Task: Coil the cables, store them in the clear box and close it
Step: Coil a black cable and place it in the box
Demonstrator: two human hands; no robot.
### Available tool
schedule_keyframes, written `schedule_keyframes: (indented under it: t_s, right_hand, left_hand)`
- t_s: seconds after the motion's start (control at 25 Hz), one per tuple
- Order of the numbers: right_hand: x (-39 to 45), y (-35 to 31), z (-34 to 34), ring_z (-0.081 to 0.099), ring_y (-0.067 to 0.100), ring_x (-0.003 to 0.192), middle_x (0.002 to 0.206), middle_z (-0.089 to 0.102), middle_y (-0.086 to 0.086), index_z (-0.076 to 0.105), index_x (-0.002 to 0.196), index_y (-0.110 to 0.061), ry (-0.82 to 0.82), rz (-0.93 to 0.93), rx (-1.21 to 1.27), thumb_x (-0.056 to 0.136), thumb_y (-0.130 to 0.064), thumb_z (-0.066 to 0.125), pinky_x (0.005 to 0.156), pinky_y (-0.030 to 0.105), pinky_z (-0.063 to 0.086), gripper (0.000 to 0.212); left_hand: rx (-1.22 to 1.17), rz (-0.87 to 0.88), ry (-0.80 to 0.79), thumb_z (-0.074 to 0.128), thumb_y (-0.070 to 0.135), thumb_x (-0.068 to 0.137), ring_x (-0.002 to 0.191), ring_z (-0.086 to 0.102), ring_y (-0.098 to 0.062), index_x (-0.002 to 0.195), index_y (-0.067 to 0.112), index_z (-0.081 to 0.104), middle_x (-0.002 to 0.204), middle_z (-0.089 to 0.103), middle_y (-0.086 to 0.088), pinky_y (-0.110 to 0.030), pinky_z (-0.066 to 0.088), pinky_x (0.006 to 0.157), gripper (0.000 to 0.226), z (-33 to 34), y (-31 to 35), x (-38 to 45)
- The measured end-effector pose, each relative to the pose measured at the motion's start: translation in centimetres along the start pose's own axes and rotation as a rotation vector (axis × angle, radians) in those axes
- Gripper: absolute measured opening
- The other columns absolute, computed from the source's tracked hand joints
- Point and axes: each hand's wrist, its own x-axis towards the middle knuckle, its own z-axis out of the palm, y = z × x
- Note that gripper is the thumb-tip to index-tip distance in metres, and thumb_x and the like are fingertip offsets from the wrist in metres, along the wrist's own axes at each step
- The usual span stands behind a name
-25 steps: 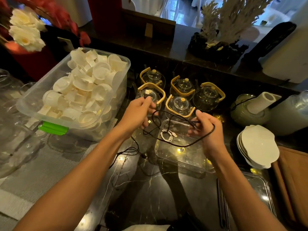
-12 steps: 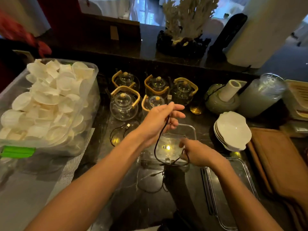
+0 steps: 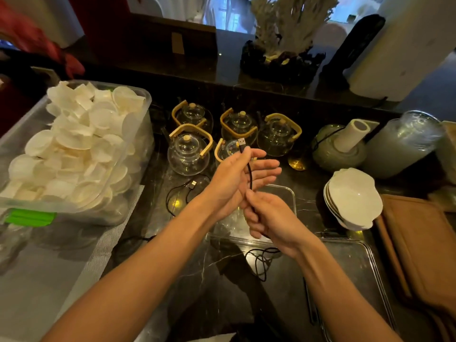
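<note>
At the far left of the table (image 3: 222, 272), a large clear tub (image 3: 138, 144) with a green latch (image 3: 30, 216) is heaped with white shell-shaped dishes (image 3: 74, 149). It rests partly on a grey woven mat (image 3: 81, 262).

To the right of the tub, a second black cable (image 3: 177, 193) lies loose on the dark marble surface, its USB plug pointing toward the teapots. Behind it stand five glass teapots (image 3: 188, 154) with wooden handles, grouped in two rows.

At centre, the left hand (image 3: 234, 178) is raised above the clear box (image 3: 287, 196). Its thumb and forefinger pinch the black cable (image 3: 249, 174) just below the USB plug (image 3: 241, 143), which points upward; the remaining fingers are extended and spread. The cable runs straight down from this grip into the right hand (image 3: 269, 215). The right hand is loosely curled around the cable, thumb and forefinger closed on it, directly over the near half of the clear box. Below the right wrist, the slack of the same cable lies in loose loops on the table, just in front of the box's near edge.

The clear box sits open on the table; its contents are hidden by the hands. Right of the loops lies a clear rectangular lid (image 3: 355, 280), flat on the table.

Farther right stand a stack of white scalloped bowls (image 3: 352, 196), a folded brown cloth (image 3: 419, 255), and a glass jar (image 3: 404, 144).
</note>
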Motion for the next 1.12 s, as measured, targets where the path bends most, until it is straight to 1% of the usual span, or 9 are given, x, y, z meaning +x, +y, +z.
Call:
schedule_keyframes:
  t_s: [0.12, 0.2, 0.28, 0.44, 0.6, 0.72, 0.88, 1.0, 1.12]
  right_hand:
    - [0.4, 0.3, 0.0, 0.025, 0.008, 0.045, 0.058, 0.035, -0.001, 0.059, 0.082, -0.015, -0.047, 0.015, 0.022, 0.106, -0.036, 0.048, 0.043, 0.021, 0.02, 0.034]
    - [0.3, 0.2, -0.4, 0.024, 0.008, 0.045, 0.057, 0.035, -0.001, 0.06, 0.083, -0.012, -0.147, 0.017, -0.006, 0.106, -0.034, 0.047, 0.043, 0.021, 0.018, 0.034]
    - [0.2, 0.3, -0.5, 0.025, 0.008, 0.046, 0.058, 0.037, 0.0, 0.061, 0.085, -0.01, -0.194, 0.032, 0.013, 0.105, -0.033, 0.049, 0.043, 0.02, 0.022, 0.032]
    - [0.9, 2.2, -1.1, 0.029, 0.007, 0.047, 0.061, 0.039, -0.001, 0.064, 0.084, -0.011, -0.122, 0.101, 0.128, 0.1, -0.032, 0.057, 0.044, 0.019, 0.029, 0.028]
    - [1.9, 2.7, -2.2, 0.025, 0.007, 0.045, 0.059, 0.033, -0.004, 0.057, 0.073, -0.018, -0.077, 0.24, 0.082, 0.096, -0.036, 0.066, 0.041, 0.019, 0.024, 0.03]
    - [3.2, 0.9, -2.6, 0.029, 0.009, 0.046, 0.057, 0.034, -0.004, 0.052, 0.068, -0.021, -0.007, 0.292, -0.143, 0.096, -0.035, 0.067, 0.045, 0.022, 0.031, 0.035]
    - [4.3, -1.5, -3.5, 0.033, 0.01, 0.049, 0.057, 0.038, -0.004, 0.06, 0.07, -0.019, -0.015, 0.343, -0.268, 0.099, -0.029, 0.058, 0.051, 0.025, 0.033, 0.031]
    - [4.1, -2.5, -3.5, 0.034, 0.009, 0.049, 0.058, 0.042, -0.005, 0.065, 0.084, -0.013, -0.004, 0.378, -0.418, 0.101, -0.025, 0.053, 0.05, 0.025, 0.033, 0.024]
    - [3.3, -2.9, -2.3, 0.037, 0.009, 0.05, 0.06, 0.046, -0.002, 0.066, 0.088, -0.009, 0.05, 0.292, -0.522, 0.099, -0.016, 0.052, 0.05, 0.026, 0.035, 0.019]
  left_hand:
    - [-0.003, -0.031, 0.018, 0.035, 0.029, 0.109, 0.109, 0.07, -0.034, 0.125, -0.005, 0.053, 0.118, 0.069, -0.027, -0.039, 0.055, 0.096, 0.042, -0.8, -0.5, 0.2]
    - [0.025, -0.113, -0.002, 0.034, 0.033, 0.109, 0.118, 0.065, -0.037, 0.132, -0.008, 0.052, 0.125, 0.066, -0.029, -0.039, 0.054, 0.1, 0.05, -1.5, -1.0, 0.1]
    - [0.024, -0.163, -0.043, 0.032, 0.034, 0.109, 0.12, 0.064, -0.037, 0.129, -0.008, 0.056, 0.126, 0.066, -0.029, -0.04, 0.054, 0.1, 0.052, -1.9, -1.1, 0.0]
    - [-0.155, -0.084, -0.049, 0.028, 0.032, 0.109, 0.103, 0.073, -0.031, 0.11, 0.001, 0.062, 0.108, 0.074, -0.022, -0.037, 0.06, 0.088, 0.046, -2.7, 0.8, -0.4]
    - [-0.239, -0.11, -0.073, 0.029, 0.033, 0.109, 0.085, 0.077, -0.025, 0.103, 0.006, 0.062, 0.092, 0.077, -0.016, -0.032, 0.063, 0.072, 0.043, -5.1, 4.1, -0.9]
    - [-0.068, -0.314, -0.142, 0.029, 0.032, 0.108, 0.078, 0.077, -0.028, 0.099, 0.004, 0.063, 0.09, 0.076, -0.021, -0.033, 0.064, 0.065, 0.045, -5.2, 3.1, -1.9]
    - [0.292, -0.54, -0.14, 0.027, 0.031, 0.108, 0.088, 0.076, -0.035, 0.101, -0.001, 0.064, 0.104, 0.072, -0.032, -0.037, 0.064, 0.072, 0.05, -5.1, -0.2, -2.6]
    - [0.41, -0.605, -0.07, 0.029, 0.033, 0.108, 0.102, 0.073, -0.037, 0.116, -0.009, 0.064, 0.111, 0.071, -0.031, -0.041, 0.061, 0.086, 0.055, -6.0, -1.8, -2.2]
    - [0.44, -0.579, 0.008, 0.033, 0.038, 0.109, 0.107, 0.072, -0.034, 0.124, -0.006, 0.061, 0.11, 0.073, -0.027, -0.042, 0.057, 0.095, 0.055, -6.2, -2.6, -1.6]
